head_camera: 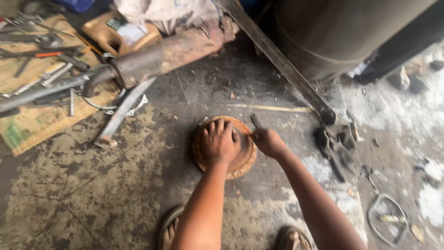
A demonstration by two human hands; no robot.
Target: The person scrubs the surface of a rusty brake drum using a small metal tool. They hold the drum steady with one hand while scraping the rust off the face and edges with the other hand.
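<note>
The rusty brake drum is pressed down by the spread left hand, while a thin tool is gripped in the closed right hand and could slip off the rust into the fingers.

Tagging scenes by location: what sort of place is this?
Probably a repair workshop floor: hand tools on a mat, a rusty exhaust pipe, and stained concrete where both hands work on a rusty round part.

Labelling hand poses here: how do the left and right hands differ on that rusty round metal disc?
The left hand lies flat, fingers spread, on top of the rusty round metal disc; the right hand is fisted at the disc's rim. The left hand holds nothing; the right hand grips a thin dark metal tool that sticks up from it. Both are bare and meet the disc on the stained concrete floor.
</note>
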